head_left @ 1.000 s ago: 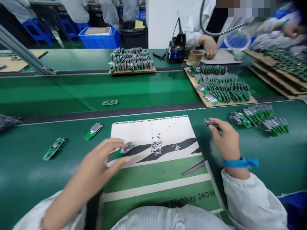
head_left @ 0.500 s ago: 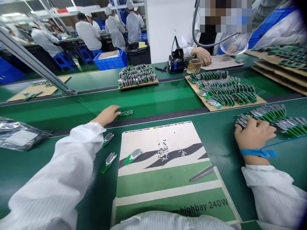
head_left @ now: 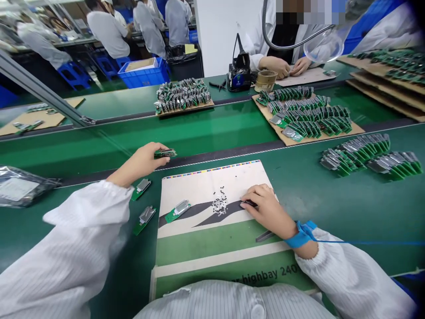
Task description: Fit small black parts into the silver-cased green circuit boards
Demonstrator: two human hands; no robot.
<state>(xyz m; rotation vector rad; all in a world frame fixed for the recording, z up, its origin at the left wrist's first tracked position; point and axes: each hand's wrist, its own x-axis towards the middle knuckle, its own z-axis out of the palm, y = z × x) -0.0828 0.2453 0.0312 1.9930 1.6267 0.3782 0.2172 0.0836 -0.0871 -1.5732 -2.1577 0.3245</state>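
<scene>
My left hand [head_left: 146,159] is closed on a small green circuit board [head_left: 165,153] above the near edge of the green channel. My right hand [head_left: 265,208] rests over the right part of a printed cardboard sheet [head_left: 195,243], its fingers curled together; what they pinch, if anything, is hidden. A pile of tiny black and white parts [head_left: 219,204] lies left of my right fingers. One circuit board with a silver screen [head_left: 178,210] lies on the sheet's left side. Two similar boards, an upper [head_left: 141,188] and a lower [head_left: 145,219], lie beside it. Tweezers [head_left: 264,236] show partly beneath my right wrist.
Rows of upright boards [head_left: 358,153] stand on the table at right. Beyond, boards fill one cardboard tray [head_left: 308,115] and another [head_left: 184,97]. A plastic bag [head_left: 25,186] lies at left. Across the channel, a co-worker's hands [head_left: 288,66] work near a black device [head_left: 239,73].
My right hand has left the rows of boards and moved left onto the cardboard sheet. My left hand has taken hold of the board by the channel. The view has shifted slightly.
</scene>
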